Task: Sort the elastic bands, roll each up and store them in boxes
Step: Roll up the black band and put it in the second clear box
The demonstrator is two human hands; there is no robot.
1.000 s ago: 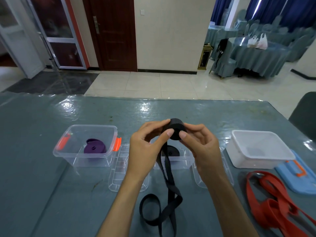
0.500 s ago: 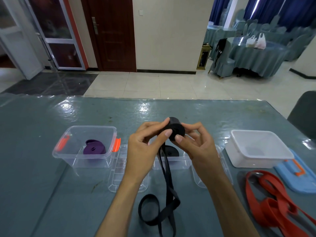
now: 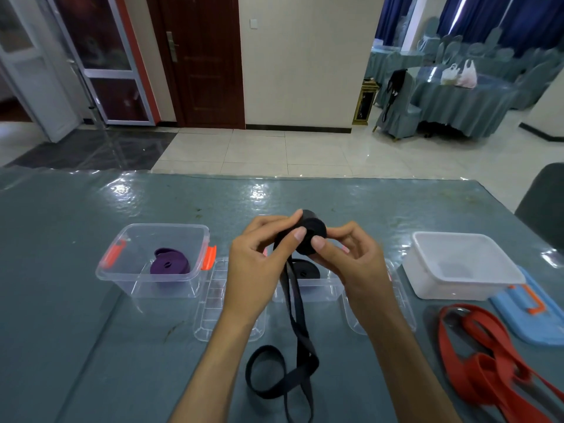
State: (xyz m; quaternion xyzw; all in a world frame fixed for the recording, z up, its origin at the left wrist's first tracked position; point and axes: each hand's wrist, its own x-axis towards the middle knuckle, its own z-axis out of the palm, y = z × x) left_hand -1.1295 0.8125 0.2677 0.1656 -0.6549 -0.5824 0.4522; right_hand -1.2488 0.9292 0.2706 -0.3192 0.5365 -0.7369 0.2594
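Underneath everything lies a grey-blue worktop (image 3: 91, 346) under a glossy clear cover, set in a tiled hall with a dark wooden door (image 3: 201, 59) and draped round tables behind. Above the worktop's middle, the left hand (image 3: 259, 264) and right hand (image 3: 351, 264) meet on a black band roll (image 3: 311, 233): the fingers (image 3: 297, 236) of both hands are curled and pinch the roll between thumbs and fingertips, left from the near-left side, right from the near-right. From the roll the loose black band tail (image 3: 293, 315) hangs below the fingers and loops on the worktop between the forearms. Just beyond and below the fingers, a clear middle box (image 3: 305, 291) holds another black roll (image 3: 305, 271). Left of the fingers stands a clear box with orange latches (image 3: 122, 270) holding a purple roll (image 3: 169, 265). Right of them sits a white box (image 3: 457, 285), with a blue lid (image 3: 534, 319) and tangled red bands (image 3: 488, 361) nearer.
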